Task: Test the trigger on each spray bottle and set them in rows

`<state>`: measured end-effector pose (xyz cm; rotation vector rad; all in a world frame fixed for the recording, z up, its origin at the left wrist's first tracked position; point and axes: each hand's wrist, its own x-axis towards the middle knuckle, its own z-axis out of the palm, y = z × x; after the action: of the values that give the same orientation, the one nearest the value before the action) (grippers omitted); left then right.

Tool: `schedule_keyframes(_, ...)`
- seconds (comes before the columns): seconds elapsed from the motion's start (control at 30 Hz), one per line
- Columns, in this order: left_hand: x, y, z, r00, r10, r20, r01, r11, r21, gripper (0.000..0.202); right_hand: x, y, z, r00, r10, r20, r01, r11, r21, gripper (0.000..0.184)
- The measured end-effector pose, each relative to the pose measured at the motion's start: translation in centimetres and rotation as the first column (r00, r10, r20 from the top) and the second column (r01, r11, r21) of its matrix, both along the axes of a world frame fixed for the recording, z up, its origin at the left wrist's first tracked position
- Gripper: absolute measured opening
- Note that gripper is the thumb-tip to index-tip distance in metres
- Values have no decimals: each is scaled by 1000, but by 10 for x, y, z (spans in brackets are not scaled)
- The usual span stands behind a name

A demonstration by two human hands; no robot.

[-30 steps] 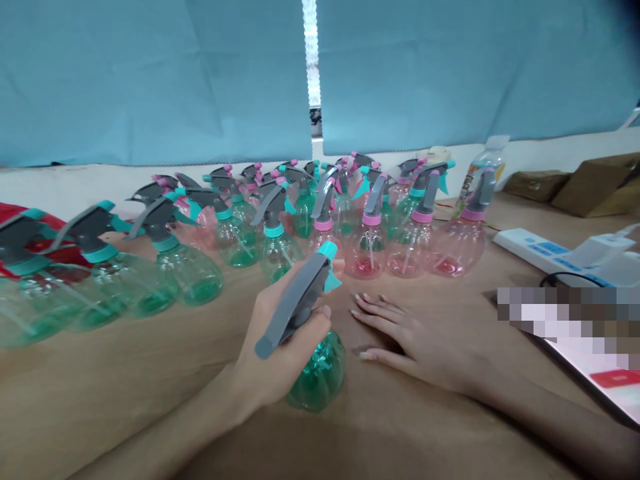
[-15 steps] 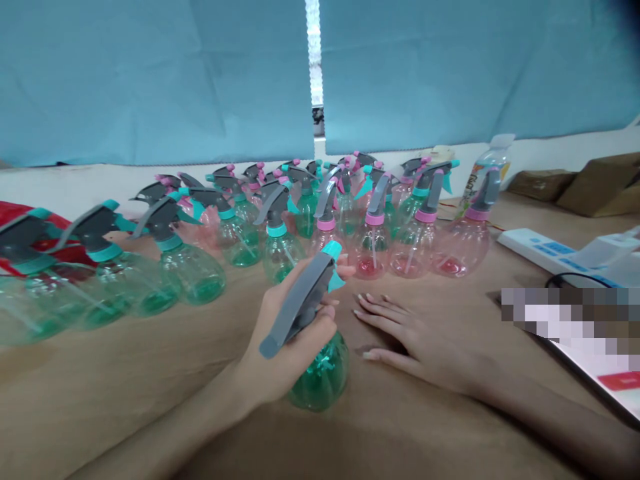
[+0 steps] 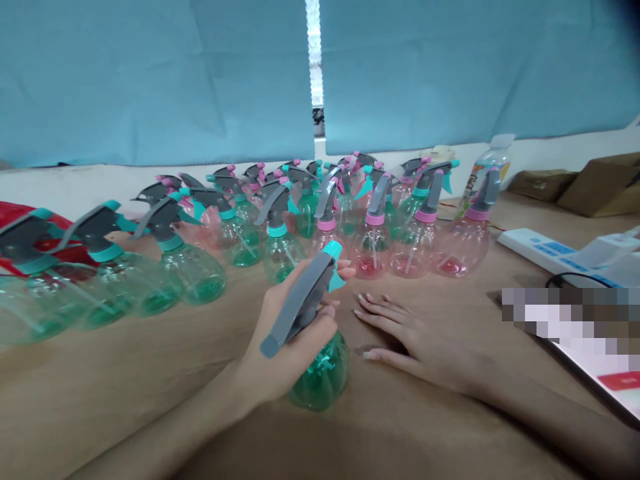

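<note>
My left hand (image 3: 280, 347) is wrapped round the neck of a green spray bottle (image 3: 323, 380) with a grey head, teal nozzle and teal trigger. The bottle stands on the brown table (image 3: 200, 373), its collar hidden by my fingers. To its right, my right hand (image 3: 400, 333) lies palm down with fingers stretched out, holding nothing. Beyond both hands stand several more spray bottles: a green one (image 3: 193, 270) with a teal collar to the left, and a pink one (image 3: 415, 247) with a pink collar among those ahead.
A clear drink bottle (image 3: 493, 160) is behind the rightmost pink spray bottle. On the right are a white power strip (image 3: 535, 247), a pixelated device (image 3: 600, 360) with a bright screen, and brown cardboard boxes (image 3: 600, 183). Red material (image 3: 40, 217) shows behind the left bottles; a blue cloth (image 3: 150, 80) hangs behind.
</note>
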<state>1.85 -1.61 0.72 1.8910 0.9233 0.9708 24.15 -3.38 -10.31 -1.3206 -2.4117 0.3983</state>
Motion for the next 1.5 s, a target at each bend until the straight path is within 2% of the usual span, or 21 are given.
schedule_keyframes(0.3,1,0,2,1000,5,-11,-5,999,41,43,-1,0,2,1000,-3,-9,3,1000,-4,64)
schedule_keyframes(0.53,2,0,2,1000,14,-5,-14,1000,-13,45,-1,-1,3,1000,-12,-22,12,1000,-17,64)
schedule_keyframes(0.73,0,2,2,998,29,-55,-25,997,77,33,-1,0,1,1000,-5,-29,5,1000,-7,64)
schedule_keyframes(1.03,-3,-1,5,996,23,-89,-16,997,76,23,-1,0,3,1000,-13,9,13,1000,-23,65)
schedule_keyframes(1.23,-3,-1,7,996,5,-93,6,993,120,14,-1,0,4,1000,-12,28,13,1000,-28,66)
schedule_keyframes(1.33,-3,1,2,996,12,-87,-5,997,81,17,-2,0,5,999,-6,38,8,999,-41,66)
schedule_keyframes(1.5,-2,4,-8,996,90,-5,-90,994,59,36,-2,0,5,1000,-14,23,15,999,-38,66)
